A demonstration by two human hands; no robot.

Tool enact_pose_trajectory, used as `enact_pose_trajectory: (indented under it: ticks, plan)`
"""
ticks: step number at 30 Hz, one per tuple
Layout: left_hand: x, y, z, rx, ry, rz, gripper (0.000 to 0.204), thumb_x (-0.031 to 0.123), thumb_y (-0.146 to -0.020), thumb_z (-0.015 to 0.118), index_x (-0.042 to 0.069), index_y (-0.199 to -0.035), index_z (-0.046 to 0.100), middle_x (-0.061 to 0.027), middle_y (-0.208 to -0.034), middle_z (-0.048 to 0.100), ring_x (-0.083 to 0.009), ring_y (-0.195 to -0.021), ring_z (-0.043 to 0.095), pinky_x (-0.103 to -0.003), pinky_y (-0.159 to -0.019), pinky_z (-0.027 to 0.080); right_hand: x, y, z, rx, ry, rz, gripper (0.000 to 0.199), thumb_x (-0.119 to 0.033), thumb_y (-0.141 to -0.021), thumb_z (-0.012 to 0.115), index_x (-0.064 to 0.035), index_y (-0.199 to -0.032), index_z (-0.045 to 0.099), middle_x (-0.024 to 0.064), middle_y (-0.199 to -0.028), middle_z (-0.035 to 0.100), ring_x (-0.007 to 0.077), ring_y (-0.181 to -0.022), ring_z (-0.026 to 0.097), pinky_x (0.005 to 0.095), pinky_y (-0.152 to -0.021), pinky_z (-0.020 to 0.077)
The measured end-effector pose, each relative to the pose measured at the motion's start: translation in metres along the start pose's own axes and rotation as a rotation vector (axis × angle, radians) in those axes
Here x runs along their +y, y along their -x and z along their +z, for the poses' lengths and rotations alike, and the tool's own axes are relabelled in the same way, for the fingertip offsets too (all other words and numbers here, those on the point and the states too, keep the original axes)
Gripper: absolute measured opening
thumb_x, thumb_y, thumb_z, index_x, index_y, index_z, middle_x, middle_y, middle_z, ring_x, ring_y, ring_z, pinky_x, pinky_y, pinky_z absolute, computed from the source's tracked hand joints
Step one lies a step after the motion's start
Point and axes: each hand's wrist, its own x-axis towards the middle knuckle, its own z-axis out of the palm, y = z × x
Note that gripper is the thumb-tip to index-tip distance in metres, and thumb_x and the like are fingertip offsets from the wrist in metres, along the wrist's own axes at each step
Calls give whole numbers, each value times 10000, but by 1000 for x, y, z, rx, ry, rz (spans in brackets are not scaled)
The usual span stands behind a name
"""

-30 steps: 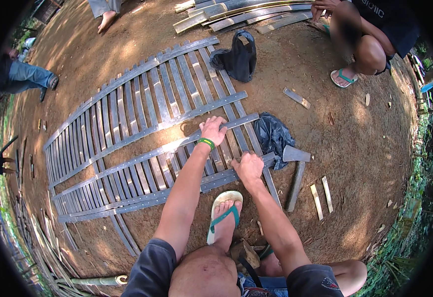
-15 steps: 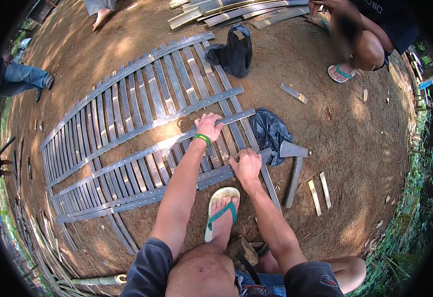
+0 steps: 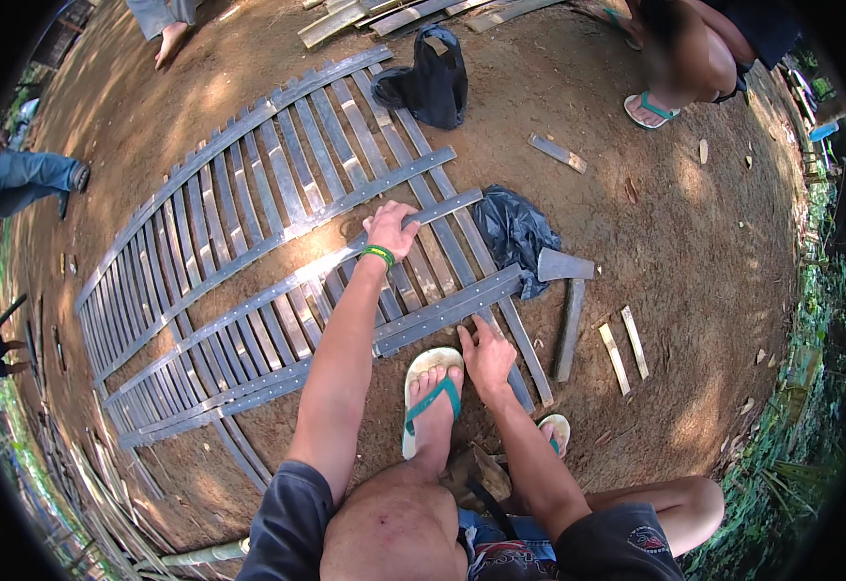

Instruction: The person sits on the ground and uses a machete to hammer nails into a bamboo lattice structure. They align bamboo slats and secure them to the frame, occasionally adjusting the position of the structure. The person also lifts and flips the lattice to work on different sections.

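Note:
A long fence-like panel of dark split-bamboo slats (image 3: 299,191), nailed across long rails, lies flat on the dirt. My left hand (image 3: 391,230), with a green-yellow wristband, is closed over one of its inner rails (image 3: 452,206). My right hand (image 3: 489,363) is just on the near side of the nearest rail (image 3: 447,312), beside a slat that sticks out past it. Its index finger and thumb are apart, the other fingers are partly curled, and nothing shows in it. To its right lies a hatchet (image 3: 566,263) with a wide metal head and dark handle.
Black plastic bags (image 3: 520,232) lie by the panel's right end and far corner. Two pale bamboo strips (image 3: 615,358) and a short offcut (image 3: 558,153) are on the ground. Split bamboo (image 3: 346,19) is piled far off. Another person (image 3: 709,58) crouches far right; others stand left.
My right hand has come off the nearest rail and drawn back toward me, its index finger now extended. My left hand stays on its rail. The whole view has shifted slightly.

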Motion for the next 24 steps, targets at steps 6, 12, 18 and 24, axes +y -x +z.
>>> enact_pose_trajectory:
  ticks: [6,12,18,24]
  plan:
    - [1,-5,3,-6,1,-16,239,275,-891,698,174,-1106,717,-69,-1097,641,-306,-1179,567,-528,-1015,337,0,-12,-8,-67,46,-60,287,-284,-864,771,-102,-1085,740,135,-799,730,364,-696,705,470,-633,555]
    - [-5,-2,0,-10,-10,-18,245,291,-896,693,170,-1108,715,-71,-1092,644,-310,-1176,574,-520,-1017,344,-14,-17,-35,-89,50,-242,483,-217,-800,800,-125,-1252,657,150,-1153,639,353,-1033,625,462,-859,512]
    - [1,-2,-4,-25,-12,-19,252,286,-895,691,164,-1113,716,-76,-1088,649,-314,-1157,585,-492,-1026,355,-3,-76,-48,-232,228,-660,670,-274,-744,842,-160,-1359,601,88,-1342,535,295,-1255,486,456,-1006,400]
    - [-1,-2,-5,-19,8,-16,251,266,-879,707,146,-1098,733,-91,-1073,653,-324,-1128,607,-467,-1009,406,3,-98,-47,-338,295,-826,642,-292,-739,844,-170,-1329,620,77,-1322,534,275,-1240,491,449,-1020,388]
